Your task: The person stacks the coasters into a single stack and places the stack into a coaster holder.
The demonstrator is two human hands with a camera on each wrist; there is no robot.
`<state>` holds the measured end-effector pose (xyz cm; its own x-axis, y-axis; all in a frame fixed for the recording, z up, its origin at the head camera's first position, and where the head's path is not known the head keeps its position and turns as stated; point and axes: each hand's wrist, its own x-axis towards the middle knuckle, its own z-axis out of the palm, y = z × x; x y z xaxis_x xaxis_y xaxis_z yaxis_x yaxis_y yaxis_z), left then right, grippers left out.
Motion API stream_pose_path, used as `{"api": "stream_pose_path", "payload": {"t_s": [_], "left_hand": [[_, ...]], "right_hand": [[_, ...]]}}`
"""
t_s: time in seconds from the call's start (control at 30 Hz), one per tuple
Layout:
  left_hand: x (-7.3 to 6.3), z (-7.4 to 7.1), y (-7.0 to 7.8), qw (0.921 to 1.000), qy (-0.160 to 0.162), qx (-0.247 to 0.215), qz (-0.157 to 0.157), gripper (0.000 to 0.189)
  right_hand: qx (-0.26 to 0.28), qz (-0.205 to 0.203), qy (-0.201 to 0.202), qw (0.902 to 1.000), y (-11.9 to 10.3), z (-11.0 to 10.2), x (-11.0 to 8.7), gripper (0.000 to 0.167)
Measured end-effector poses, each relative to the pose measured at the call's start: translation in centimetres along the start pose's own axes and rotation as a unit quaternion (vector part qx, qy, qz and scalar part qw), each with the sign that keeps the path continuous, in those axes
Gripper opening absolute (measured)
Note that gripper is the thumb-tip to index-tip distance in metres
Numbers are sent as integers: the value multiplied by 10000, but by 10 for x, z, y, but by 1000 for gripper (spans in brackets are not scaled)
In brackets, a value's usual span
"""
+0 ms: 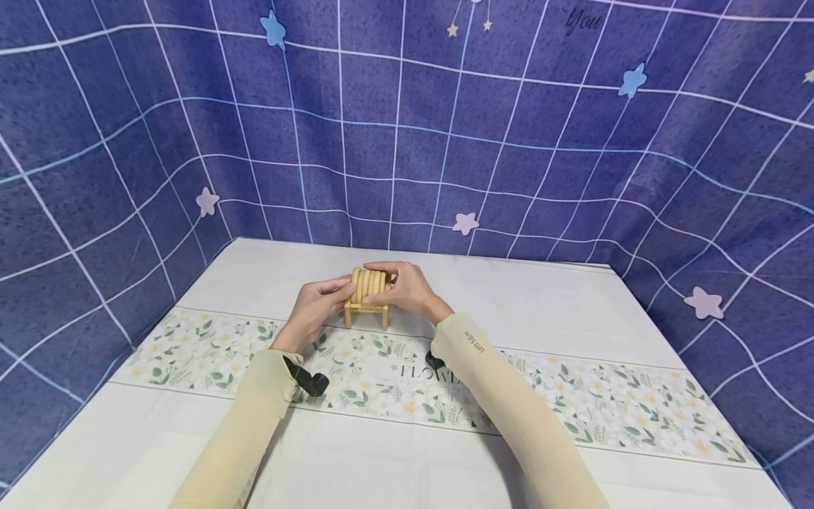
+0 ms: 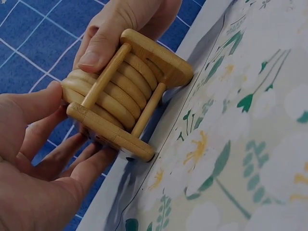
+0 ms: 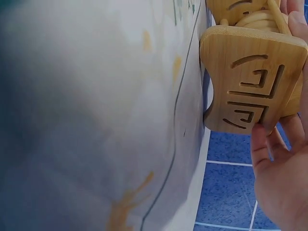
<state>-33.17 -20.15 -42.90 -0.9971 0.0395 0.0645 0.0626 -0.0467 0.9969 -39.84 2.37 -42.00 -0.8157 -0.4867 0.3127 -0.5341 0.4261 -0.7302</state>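
Note:
A row of round, light wooden coasters (image 1: 370,285) stands on edge in a small wooden rack (image 1: 367,308) on the table. The rack's end panel (image 3: 255,82) has carved slots, and thin rods (image 2: 107,77) join its two ends. From the left, my left hand (image 1: 315,309) grips the coasters at their near end, thumb on the rim and fingers around the rack's side. My right hand (image 1: 412,288) holds the stack from the other side, index finger over the top and thumb in front. Some right fingertips touch the end panel's edge in the right wrist view.
A white tablecloth (image 1: 509,290) with a floral band (image 1: 604,396) covers the table. Behind and at both sides hangs a blue grid-patterned curtain (image 1: 420,127) with stars. Black straps (image 1: 310,380) circle the wrists.

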Motion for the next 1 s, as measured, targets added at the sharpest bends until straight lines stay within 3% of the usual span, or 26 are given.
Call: {"api": "stream_pose_path", "payload": {"t_s": [0.37, 1.0], "left_hand": [[-2, 2, 2, 9994, 247, 179, -187, 48], [1, 4, 4, 9988, 263, 314, -250, 47]], "right_hand": [[-5, 170, -113, 9998, -3, -1, -3, 76], [502, 116, -492, 9975, -5, -9, -5, 78]]}}
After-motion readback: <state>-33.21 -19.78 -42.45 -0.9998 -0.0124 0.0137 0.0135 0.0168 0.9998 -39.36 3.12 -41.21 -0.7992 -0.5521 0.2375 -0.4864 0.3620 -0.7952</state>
